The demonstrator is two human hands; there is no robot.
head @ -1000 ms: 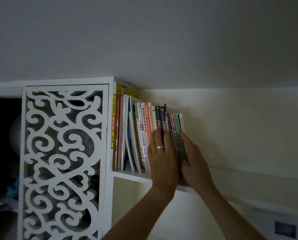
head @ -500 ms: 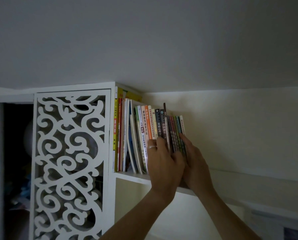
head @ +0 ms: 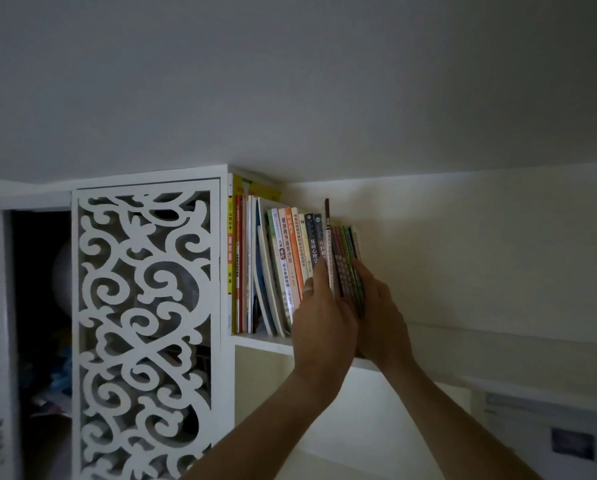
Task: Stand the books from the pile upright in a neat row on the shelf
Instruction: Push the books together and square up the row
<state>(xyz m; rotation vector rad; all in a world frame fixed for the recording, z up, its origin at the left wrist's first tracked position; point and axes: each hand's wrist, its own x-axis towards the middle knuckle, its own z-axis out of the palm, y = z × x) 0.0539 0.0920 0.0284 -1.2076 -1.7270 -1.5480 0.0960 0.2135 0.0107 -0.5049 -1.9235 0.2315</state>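
Observation:
A row of books [head: 290,258] stands upright on the white shelf [head: 255,341], starting against the cabinet side. At the row's right end is a group of thin books [head: 347,268] with pink and green spines. My left hand [head: 321,317], wearing a ring, is turned edge-on with straight fingers slid in at the left of that group. My right hand [head: 380,317] lies flat against the group's right side. One thin dark book [head: 327,216] sticks up above its neighbours. The books' lower ends are hidden behind my hands.
A white carved lattice panel [head: 144,323] stands left of the shelf, with a dark opening [head: 40,306] beyond it. The ceiling is just above the books. The shelf runs on to the right along the wall. A blurred white box [head: 539,431] sits lower right.
My left hand has turned from lying flat on the spines to edge-on, its fingers pushed in beside the thin books. My right hand stays against their right side. The view shifted slightly right.

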